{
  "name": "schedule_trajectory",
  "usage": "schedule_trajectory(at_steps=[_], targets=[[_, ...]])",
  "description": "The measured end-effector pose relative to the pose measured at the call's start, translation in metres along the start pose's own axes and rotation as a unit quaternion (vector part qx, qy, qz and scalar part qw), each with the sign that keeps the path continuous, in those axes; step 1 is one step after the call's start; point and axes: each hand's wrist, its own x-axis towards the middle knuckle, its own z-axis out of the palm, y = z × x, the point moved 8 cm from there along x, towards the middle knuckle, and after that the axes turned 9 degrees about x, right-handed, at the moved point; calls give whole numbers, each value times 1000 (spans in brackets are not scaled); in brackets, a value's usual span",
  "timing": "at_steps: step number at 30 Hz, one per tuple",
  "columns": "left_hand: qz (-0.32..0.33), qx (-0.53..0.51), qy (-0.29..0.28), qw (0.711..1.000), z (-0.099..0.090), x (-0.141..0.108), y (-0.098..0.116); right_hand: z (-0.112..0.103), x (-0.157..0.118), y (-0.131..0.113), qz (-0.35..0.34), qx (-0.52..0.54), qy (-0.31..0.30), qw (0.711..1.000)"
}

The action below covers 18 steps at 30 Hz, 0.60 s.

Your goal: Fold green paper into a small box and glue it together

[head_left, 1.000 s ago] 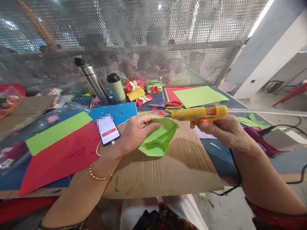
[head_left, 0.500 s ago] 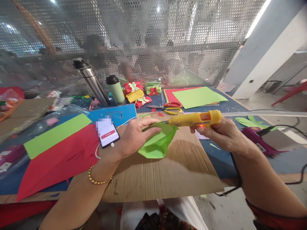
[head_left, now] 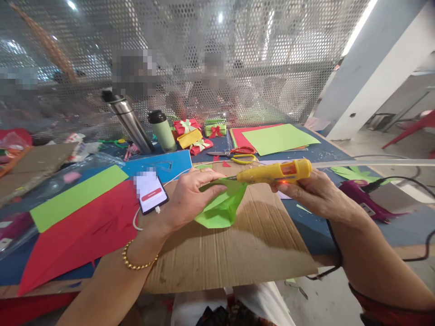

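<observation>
A folded piece of green paper (head_left: 220, 210) is pinched between the thumb and fingers of my left hand (head_left: 190, 194), above a sheet of brown cardboard (head_left: 224, 258). My right hand (head_left: 314, 192) is wrapped round a yellow glue gun (head_left: 275, 172), which lies nearly level with a small red light glowing near its grip. The gun's metal nozzle points left and meets the top edge of the green paper, close to my left fingers. Whether glue is coming out cannot be seen.
Left lie a phone (head_left: 151, 192) on a cable, red paper (head_left: 81, 231) and a green strip (head_left: 79, 197). Behind stand a steel bottle (head_left: 131, 122), a green tumbler (head_left: 163, 131), small paper gift boxes (head_left: 192, 138), scissors (head_left: 243, 158) and green sheets (head_left: 280, 138). A purple power strip (head_left: 363, 199) sits right.
The glue gun has shifted slightly left and down along the paper's top edge. My left hand keeps its hold on the green paper. The whole view has tilted a little.
</observation>
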Motion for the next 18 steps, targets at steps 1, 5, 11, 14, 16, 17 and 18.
schedule_trajectory(at_steps=[1,5,11,14,16,17,18], targets=[[7,3,2,1000,0,0,0,1,0,-2,-10,-3,-4,1000],[27,18,10,999,-1,-1,3,1,1,-9,-30,-5,-1,1000],[42,56,26,997,-2,-3,5,-2,1,-10,-47,-11,2,999],[54,74,33,995,-4,-4,6,-4,1,-12,-52,-16,4,999],[61,81,35,994,-4,-4,7,-5,1,-14,-57,-13,10,998],[64,83,35,994,-4,-5,7,-4,1,-15,-57,-10,11,998],[67,87,35,993,-3,-5,8,-4,1,-16,-56,-6,11,998]])
